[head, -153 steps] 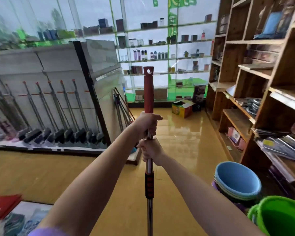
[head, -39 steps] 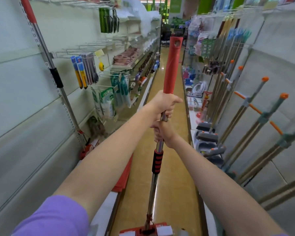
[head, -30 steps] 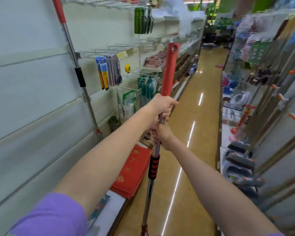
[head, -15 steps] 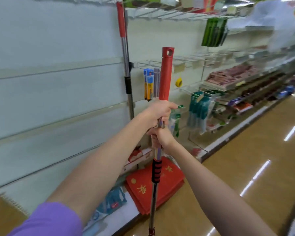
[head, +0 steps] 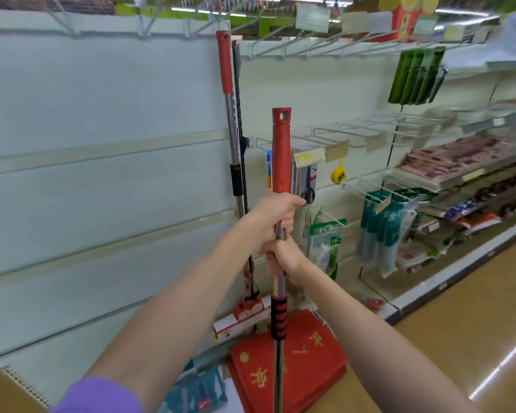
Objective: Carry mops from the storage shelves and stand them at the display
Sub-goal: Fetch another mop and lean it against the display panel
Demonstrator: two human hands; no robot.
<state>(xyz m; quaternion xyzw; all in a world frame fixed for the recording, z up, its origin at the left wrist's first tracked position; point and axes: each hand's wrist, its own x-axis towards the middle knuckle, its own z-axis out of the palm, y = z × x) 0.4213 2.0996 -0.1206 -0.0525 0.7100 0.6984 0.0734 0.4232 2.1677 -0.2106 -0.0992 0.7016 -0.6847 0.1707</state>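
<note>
I hold a mop (head: 281, 150) upright in front of me; it has a red top grip with a hanging hole, a metal pole and a red-and-black collar lower down. My left hand (head: 276, 210) grips the pole just under the red grip. My right hand (head: 282, 256) grips the pole right below the left. The mop's head is out of view below the frame. A second mop (head: 228, 114) of the same kind stands against the pale display wall (head: 102, 174), its red-and-white head (head: 242, 318) on the base shelf.
A stack of red mats (head: 307, 365) lies on the base shelf under my mop's pole. Wire hooks with packaged goods (head: 382, 231) and shelves run along the right. The tan aisle floor (head: 474, 323) lies at the lower right.
I have turned left from the aisle toward the pale display wall, and the mop standing there is now straight ahead. Both hands keep the same grip on the upright mop.
</note>
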